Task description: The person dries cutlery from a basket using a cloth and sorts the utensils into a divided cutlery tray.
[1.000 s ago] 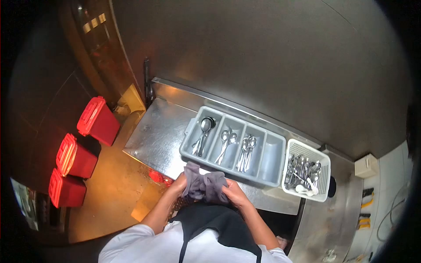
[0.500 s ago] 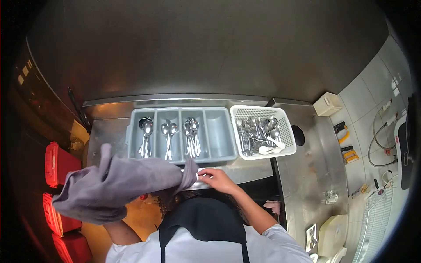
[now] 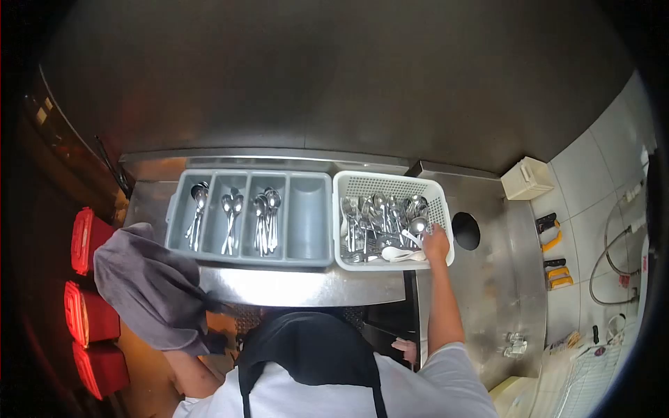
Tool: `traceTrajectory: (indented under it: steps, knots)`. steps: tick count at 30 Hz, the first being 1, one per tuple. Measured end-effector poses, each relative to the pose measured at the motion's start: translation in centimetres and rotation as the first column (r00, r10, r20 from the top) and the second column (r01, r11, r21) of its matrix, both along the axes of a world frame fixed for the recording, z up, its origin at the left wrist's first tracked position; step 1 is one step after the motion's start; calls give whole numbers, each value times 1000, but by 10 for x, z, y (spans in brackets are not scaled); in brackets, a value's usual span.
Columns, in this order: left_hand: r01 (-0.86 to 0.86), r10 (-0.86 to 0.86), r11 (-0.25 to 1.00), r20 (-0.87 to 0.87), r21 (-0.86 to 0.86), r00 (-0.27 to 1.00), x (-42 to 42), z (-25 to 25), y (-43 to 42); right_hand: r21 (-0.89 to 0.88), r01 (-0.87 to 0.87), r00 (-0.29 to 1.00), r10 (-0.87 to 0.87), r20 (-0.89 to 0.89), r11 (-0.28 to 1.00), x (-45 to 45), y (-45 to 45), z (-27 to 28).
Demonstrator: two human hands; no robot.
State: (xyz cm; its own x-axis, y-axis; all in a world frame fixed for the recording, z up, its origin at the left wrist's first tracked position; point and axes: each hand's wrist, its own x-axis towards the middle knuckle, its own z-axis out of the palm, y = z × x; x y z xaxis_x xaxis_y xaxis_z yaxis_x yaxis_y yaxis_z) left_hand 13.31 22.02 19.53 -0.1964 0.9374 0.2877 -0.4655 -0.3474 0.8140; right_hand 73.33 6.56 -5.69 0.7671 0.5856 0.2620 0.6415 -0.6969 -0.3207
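A purple-grey cloth (image 3: 150, 285) covers my left hand, whose fingers are hidden beneath it, left of the counter's front edge. My right hand (image 3: 436, 245) reaches into the right front corner of a white perforated basket (image 3: 394, 182), close to the white spoons (image 3: 398, 254); its fingertips are too small to make out. Metal spoons and forks (image 3: 369, 216) fill the basket in a jumble. Left of it, the grey four-compartment tray (image 3: 310, 216) has spoons in its three left compartments, and its rightmost one holds nothing.
Red lidded bins (image 3: 90, 240) stand at the left. Beyond the basket is a round black opening (image 3: 465, 231) in the metal counter (image 3: 481, 292). A beige box (image 3: 527, 178) and yellow-and-black handled tools (image 3: 550, 233) are at the right wall.
My right hand has left the cloth and moved right to the basket. The cloth now hangs draped over my left hand. The view has turned and shifted, and the tray and basket appear further left.
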Motion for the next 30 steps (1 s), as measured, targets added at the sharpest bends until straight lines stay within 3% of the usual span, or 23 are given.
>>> traceTrajectory:
  steps: [2, 7, 9, 11, 15, 18, 21, 23, 26, 27, 28, 30]
  knots:
    - [-24, 24, 1000, -38, -2, 999, 15, 5, -18, -89, -39, 978, 20, -205, 995, 27, 9, -11]
    - [-137, 136, 991, -102, 1, 985, 25, 20, -58, 18, -142, 974, 143, -174, 990, 38, 40, -1]
    - [-146, 142, 989, -124, -24, 982, 39, 21, -61, 125, -177, 973, 192, -124, 976, 29, 50, 25]
    - [-116, 102, 989, -140, -94, 985, 58, 12, -62, 337, -225, 974, 217, 60, 914, 23, 54, 62]
    - [89, -139, 944, -141, -317, 980, 114, -32, -61, 611, -277, 939, 75, 335, 742, 22, 54, 140]
    - [298, -404, 822, -127, -485, 906, 165, -75, -65, 820, -133, 952, 303, -51, 556, 0, 50, 168]
    - [441, -616, 711, -185, -548, 765, 203, -108, -67, 780, -152, 768, 569, -293, 607, -57, 55, 186]
    - [484, -696, 697, -339, -528, 632, 219, -120, -70, 703, -318, 604, 707, -367, 636, -94, 65, 179]
    - [493, -593, 789, -666, -367, 454, 233, -131, -62, 619, -518, 405, 807, -430, 590, -136, 83, 160]
    - [482, -511, 829, -736, -284, 444, 236, -130, -59, 574, -589, 362, 820, -443, 570, -141, 89, 157]
    - [464, -477, 856, -690, -226, 544, 238, -127, -57, 543, -534, 313, 748, -584, 648, -140, 95, 150]
    - [416, -394, 904, -579, -102, 714, 241, -119, -54, 445, -662, 483, 797, -362, 603, -121, 106, 119]
